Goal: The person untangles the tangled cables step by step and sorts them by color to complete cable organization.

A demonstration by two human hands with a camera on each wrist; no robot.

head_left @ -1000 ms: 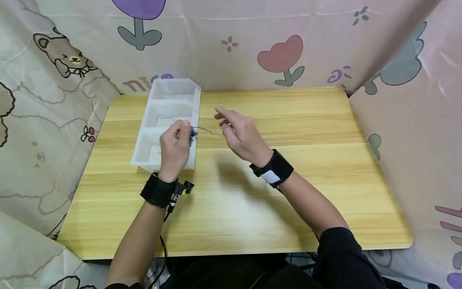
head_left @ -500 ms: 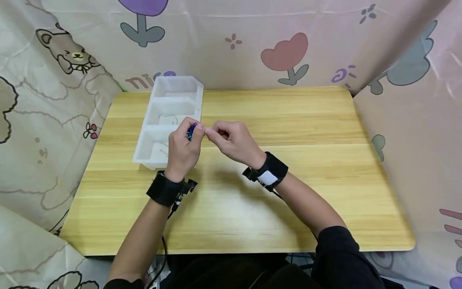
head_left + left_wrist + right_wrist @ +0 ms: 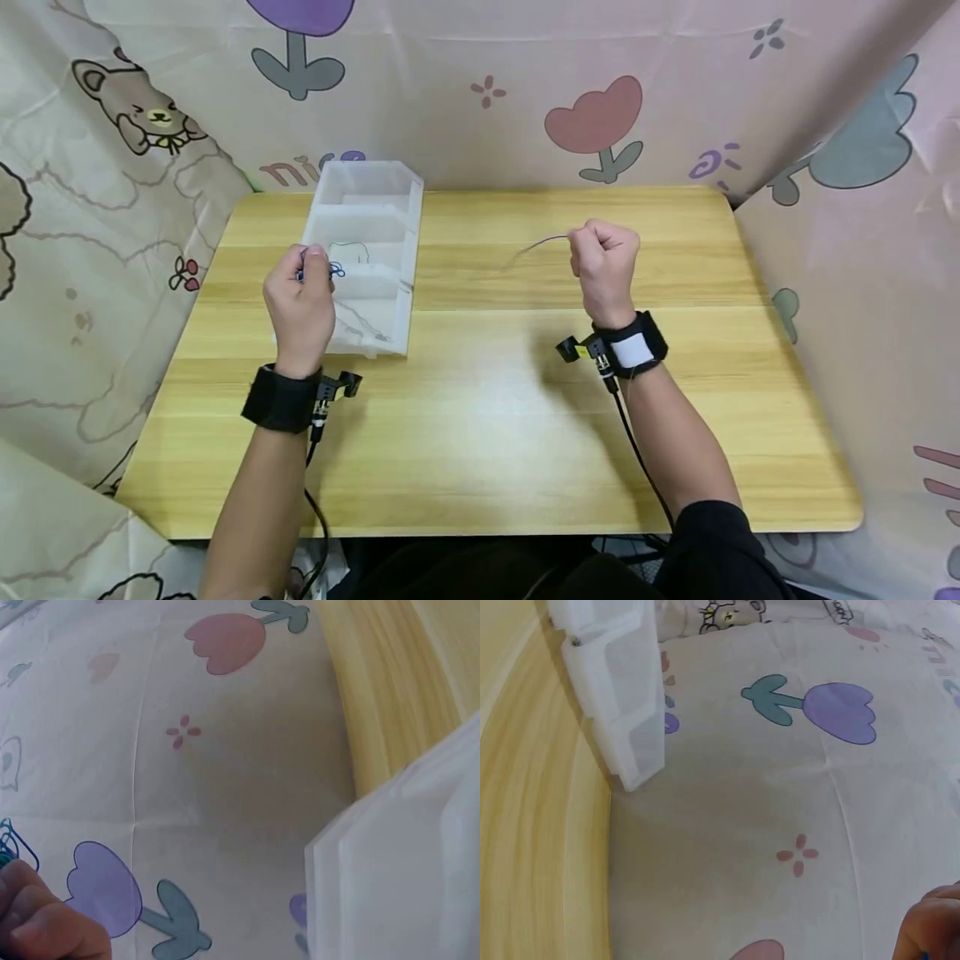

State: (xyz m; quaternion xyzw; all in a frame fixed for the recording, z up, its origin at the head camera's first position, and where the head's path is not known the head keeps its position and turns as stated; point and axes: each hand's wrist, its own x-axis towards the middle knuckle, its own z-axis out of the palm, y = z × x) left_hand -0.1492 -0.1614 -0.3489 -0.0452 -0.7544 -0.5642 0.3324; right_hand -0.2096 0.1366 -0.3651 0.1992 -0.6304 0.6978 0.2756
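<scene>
In the head view my left hand [image 3: 300,310] grips a small bundle of thin blue wires [image 3: 337,269], held above the left side of the white tray [image 3: 409,302]. Loops of the bundle stick out past the fingers, also at the lower left of the left wrist view. Well to the right, my right hand [image 3: 606,271] pinches one thin, dark wire [image 3: 546,241] by its end. That wire trails leftward from the fingers, its far part blurred. More thin wires [image 3: 362,319] lie in the tray's near compartment, and another wire [image 3: 351,244] in the middle one.
The tray has three compartments and stands on the left half of a wooden table [image 3: 480,400]. A patterned cloth [image 3: 450,125] hangs behind the table and at both sides. Black cables [image 3: 641,450] run from the wrist cameras along both forearms.
My hands met near the tray's right edge, then parted. The right hand has moved right with a single wire; the left has moved left with the bundle.
</scene>
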